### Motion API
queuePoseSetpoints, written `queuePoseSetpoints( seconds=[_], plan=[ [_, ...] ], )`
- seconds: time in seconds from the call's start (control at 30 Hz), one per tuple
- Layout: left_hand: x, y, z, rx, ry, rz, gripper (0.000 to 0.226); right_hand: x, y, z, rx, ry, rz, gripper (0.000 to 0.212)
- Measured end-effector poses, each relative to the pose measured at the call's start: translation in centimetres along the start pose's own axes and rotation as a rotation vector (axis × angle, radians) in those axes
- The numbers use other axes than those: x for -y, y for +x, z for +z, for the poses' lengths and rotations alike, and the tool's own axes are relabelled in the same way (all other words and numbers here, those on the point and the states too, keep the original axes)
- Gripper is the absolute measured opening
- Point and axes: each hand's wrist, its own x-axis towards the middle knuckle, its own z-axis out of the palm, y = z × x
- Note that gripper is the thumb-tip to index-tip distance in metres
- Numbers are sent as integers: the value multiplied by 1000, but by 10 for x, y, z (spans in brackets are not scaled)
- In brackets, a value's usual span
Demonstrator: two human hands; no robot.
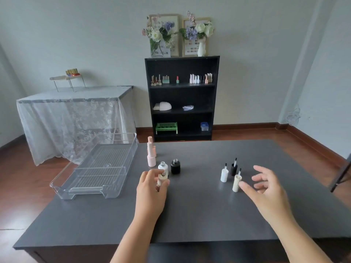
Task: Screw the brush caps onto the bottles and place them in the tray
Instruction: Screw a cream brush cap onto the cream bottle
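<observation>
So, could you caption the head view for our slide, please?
Left hand grips a cream bottle; open right hand nears its cap.

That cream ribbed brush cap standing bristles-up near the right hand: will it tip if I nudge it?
Probably yes. The cream ribbed cap is tall and narrow on a small base, so a sideways nudge could topple it, and being round it may roll. Its ribs should give a firm hold. It looks light.

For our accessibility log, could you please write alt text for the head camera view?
At a dark table, a person's left hand grips an open cream bottle while the open right hand reaches toward a cream brush cap standing brush-up. A white cap and black cap stand beside it; uncapped white and black bottles stand near a clear tray holding no bottles.
</observation>
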Motion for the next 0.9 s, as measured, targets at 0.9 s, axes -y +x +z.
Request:
queuePoseSetpoints(
  seconds=[0.9],
  plan=[
    [-36, -25, 34, 132, 101, 253, 31, 6, -15, 36, 253, -3, -233, 23]
  ],
)
